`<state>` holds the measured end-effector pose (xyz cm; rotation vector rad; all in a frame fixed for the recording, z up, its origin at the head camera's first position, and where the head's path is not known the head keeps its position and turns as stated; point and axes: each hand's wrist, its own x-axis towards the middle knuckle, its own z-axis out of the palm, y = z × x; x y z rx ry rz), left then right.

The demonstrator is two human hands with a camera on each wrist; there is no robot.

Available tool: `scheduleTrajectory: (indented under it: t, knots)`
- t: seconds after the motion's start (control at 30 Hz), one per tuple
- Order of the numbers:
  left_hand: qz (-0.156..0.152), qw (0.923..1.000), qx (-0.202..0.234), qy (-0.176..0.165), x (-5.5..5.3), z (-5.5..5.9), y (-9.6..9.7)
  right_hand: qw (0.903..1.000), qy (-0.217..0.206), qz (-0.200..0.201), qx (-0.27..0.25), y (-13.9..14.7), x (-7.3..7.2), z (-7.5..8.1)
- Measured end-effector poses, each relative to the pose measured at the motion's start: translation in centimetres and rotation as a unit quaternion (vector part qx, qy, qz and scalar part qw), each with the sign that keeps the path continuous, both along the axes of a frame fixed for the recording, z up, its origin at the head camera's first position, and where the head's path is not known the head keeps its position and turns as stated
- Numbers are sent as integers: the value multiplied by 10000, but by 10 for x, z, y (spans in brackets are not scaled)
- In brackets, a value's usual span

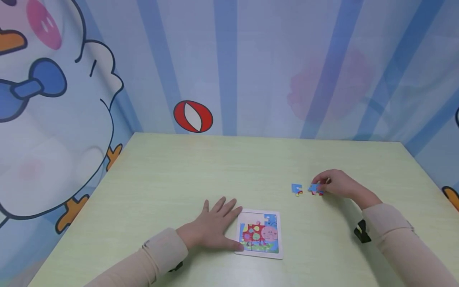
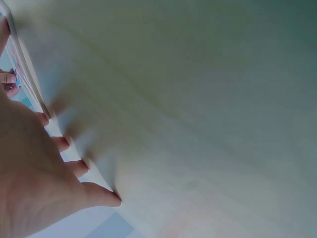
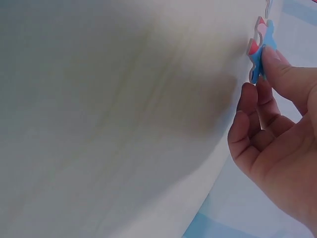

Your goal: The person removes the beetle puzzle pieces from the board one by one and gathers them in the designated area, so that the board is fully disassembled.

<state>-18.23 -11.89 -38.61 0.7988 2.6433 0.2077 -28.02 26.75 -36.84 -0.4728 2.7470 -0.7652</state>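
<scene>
A square jigsaw puzzle in a white frame (image 1: 281, 239) lies on the table, showing a red spotted ladybug with a pink face. Its upper left part is bare. My left hand (image 1: 215, 227) rests beside it with fingers spread, thumb and fingertips touching the frame's left edge. Off to the right, my right hand (image 1: 338, 184) pinches a blue and red puzzle piece (image 3: 257, 52) between thumb and fingers, just at the tabletop. Another loose puzzle piece (image 1: 296, 189), blue with a bit of yellow and red, lies just left of it.
The pale wooden table (image 1: 201, 167) reaches back to a striped blue curtain (image 1: 258, 71) printed with cartoon figures. Dark straps sit at both sleeve cuffs.
</scene>
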Motion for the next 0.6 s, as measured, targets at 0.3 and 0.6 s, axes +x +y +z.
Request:
scheduleTrajectory:
  t: [0.3, 0.6]
  knots:
    - [-8, 10000, -10, -16, 1, 2, 0, 10000, -87, -18, 5, 0, 0, -4]
    - [12, 10000, -10, -3, 1, 2, 0, 10000, -28, -43, 5, -1, -1, -6]
